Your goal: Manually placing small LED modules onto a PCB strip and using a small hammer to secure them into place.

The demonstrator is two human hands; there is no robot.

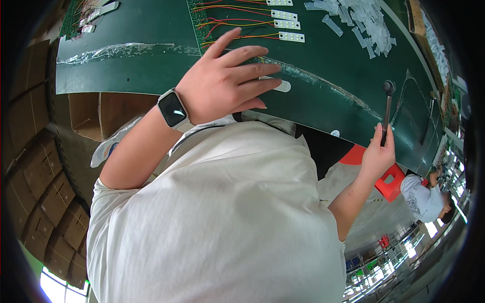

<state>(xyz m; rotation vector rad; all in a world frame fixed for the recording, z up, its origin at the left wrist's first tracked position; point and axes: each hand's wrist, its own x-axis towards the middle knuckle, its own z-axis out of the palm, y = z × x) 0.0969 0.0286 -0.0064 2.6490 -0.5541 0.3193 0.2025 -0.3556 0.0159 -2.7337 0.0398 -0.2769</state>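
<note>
My left hand (230, 81), a watch on its wrist, is over the green table with fingers spread. Beneath its fingers a white round-ended strip (284, 86) shows in part; whether they touch it I cannot tell. Just beyond lie small white boards (286, 24) with pale square dots, on red, yellow and dark wires that run to a green circuit board panel (197, 22). My right hand (380, 154), at the table's near right edge, is closed round a slim rod-like tool (387, 108). This tool stands roughly upright, with a round dark head at its top.
Translucent flat pieces (353, 20) are heaped at the far right of the table (126, 78). More wired boards (96, 14) lie far left. Clear tape crosses the tabletop. Cardboard boxes (48, 202) are stacked at left. A red stool (390, 183) and another person (423, 197) are at right.
</note>
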